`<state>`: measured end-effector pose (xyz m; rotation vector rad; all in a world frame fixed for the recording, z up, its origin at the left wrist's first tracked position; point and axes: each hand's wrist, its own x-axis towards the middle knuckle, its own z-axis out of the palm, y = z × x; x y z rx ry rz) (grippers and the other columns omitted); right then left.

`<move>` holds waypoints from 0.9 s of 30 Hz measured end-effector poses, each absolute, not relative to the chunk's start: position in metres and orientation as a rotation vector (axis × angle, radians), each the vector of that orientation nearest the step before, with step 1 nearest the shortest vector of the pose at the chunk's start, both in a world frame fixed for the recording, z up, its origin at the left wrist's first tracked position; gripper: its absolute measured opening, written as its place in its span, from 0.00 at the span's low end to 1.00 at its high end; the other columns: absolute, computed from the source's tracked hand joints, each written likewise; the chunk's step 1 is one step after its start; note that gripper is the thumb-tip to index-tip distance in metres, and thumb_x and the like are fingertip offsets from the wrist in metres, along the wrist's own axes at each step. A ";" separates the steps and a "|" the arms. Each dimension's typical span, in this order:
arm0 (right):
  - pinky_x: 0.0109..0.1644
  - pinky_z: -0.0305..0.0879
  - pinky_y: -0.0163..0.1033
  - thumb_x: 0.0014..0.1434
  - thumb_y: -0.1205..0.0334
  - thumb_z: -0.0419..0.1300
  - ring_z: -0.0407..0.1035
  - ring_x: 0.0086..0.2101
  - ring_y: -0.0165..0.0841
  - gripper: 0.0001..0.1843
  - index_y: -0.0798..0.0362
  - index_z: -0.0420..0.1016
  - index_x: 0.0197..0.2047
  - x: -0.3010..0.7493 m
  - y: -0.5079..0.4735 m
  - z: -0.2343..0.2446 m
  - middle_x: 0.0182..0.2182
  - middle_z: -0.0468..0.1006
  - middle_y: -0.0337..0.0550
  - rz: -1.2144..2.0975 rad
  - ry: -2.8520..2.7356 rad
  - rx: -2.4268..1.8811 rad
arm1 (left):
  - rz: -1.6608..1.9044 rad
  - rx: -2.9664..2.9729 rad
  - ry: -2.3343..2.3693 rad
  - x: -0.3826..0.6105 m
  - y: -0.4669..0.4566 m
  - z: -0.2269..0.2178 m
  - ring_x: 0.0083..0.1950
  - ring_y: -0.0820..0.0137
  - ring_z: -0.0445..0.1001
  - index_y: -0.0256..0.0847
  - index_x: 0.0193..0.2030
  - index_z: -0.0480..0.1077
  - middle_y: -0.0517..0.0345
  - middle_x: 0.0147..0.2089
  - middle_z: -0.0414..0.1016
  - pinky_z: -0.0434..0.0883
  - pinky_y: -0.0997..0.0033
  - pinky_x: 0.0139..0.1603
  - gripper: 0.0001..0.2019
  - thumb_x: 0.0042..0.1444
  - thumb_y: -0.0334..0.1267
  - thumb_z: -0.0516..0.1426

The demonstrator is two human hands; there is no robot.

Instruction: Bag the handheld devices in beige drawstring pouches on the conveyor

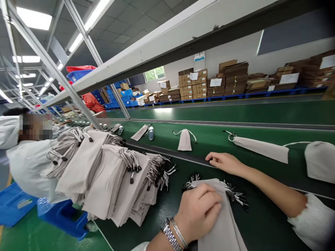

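My left hand [200,209], with a watch and bangles at the wrist, rests with curled fingers on a small stack of pale grey drawstring pouches [222,230]. Black-tipped cords stick out at the far end of that stack. Over the near edge of the green conveyor belt [167,139], my right hand [226,163] is stretched out with its fingers slightly apart and nothing in them. Beyond it on the belt lie a single pouch [184,140], a long narrow pouch [261,148] and a wider pouch [320,161].
Large piles of pouches [104,170] cover the left of the worktop. Farther along the belt, a dark oval device [151,133] lies by another pouch. A co-worker [28,167] sits at left, near a blue stool [62,216]. A metal beam [157,45] crosses overhead.
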<state>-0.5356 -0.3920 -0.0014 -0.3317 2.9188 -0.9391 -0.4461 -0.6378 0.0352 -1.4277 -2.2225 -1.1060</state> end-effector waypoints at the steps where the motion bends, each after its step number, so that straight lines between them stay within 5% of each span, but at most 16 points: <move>1: 0.32 0.54 0.35 0.62 0.57 0.51 0.71 0.31 0.33 0.14 0.46 0.74 0.46 -0.536 -0.392 -0.002 0.28 0.77 0.36 -0.947 2.925 -0.330 | -1.109 -1.433 -2.230 -0.446 -0.638 0.035 0.39 0.69 0.75 0.39 0.44 0.71 0.52 0.41 0.74 0.73 0.72 0.39 0.07 0.62 0.29 0.54; 11: 0.32 0.54 0.35 0.61 0.58 0.52 0.71 0.30 0.32 0.13 0.45 0.74 0.46 -0.538 -0.392 -0.004 0.29 0.78 0.34 -0.936 2.943 -0.323 | -1.098 -1.435 -2.253 -0.447 -0.638 0.032 0.40 0.69 0.76 0.40 0.44 0.71 0.53 0.41 0.74 0.72 0.72 0.39 0.07 0.62 0.28 0.54; 27: 0.28 0.60 0.36 0.59 0.46 0.53 0.70 0.26 0.36 0.17 0.42 0.76 0.45 -0.543 -0.388 -0.030 0.24 0.74 0.38 -1.001 2.909 -0.328 | -0.996 -1.405 -2.221 -0.447 -0.632 0.010 0.38 0.75 0.79 0.42 0.41 0.73 0.57 0.41 0.78 0.75 0.79 0.42 0.09 0.64 0.38 0.52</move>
